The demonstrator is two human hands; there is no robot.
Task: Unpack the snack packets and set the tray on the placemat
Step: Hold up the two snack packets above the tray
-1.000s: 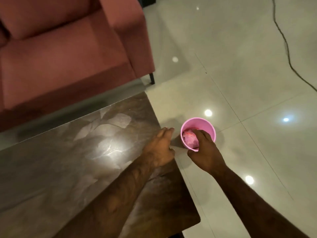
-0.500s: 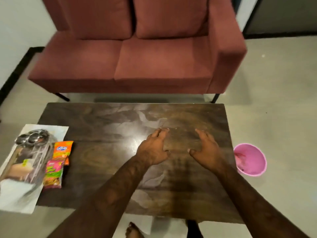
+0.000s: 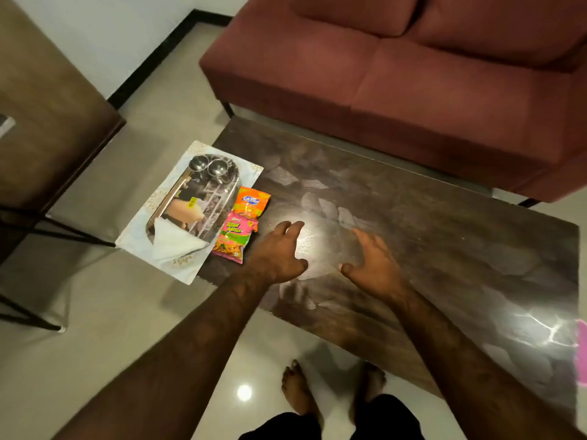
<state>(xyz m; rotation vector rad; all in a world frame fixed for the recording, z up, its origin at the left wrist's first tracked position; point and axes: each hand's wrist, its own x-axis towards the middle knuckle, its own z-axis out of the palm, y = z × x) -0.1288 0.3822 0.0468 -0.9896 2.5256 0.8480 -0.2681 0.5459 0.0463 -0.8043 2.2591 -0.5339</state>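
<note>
Bare table (image 3: 428, 236) lies open; snack packets (image 3: 241, 228) seemingly crowd the tray (image 3: 203, 188) edge

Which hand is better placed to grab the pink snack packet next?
Probably the left hand: it hovers open right beside the pink snack packet near the dark table's left end, while the right hand, also open, is farther away.

A dark, glossy, marble-patterned surface (image 3: 444, 223) stands on a pale, shiny tiled floor (image 3: 95, 306) that reflects round ceiling lights. Along the surface's far edge sits a maroon upholstered sofa (image 3: 397, 74) on thin dark legs, while off its left end a brown wooden piece of furniture (image 3: 41, 100) on black metal legs stands well apart. Behind them, a white wall (image 3: 120, 30) meets the floor at a black skirting strip (image 3: 158, 55).
</note>
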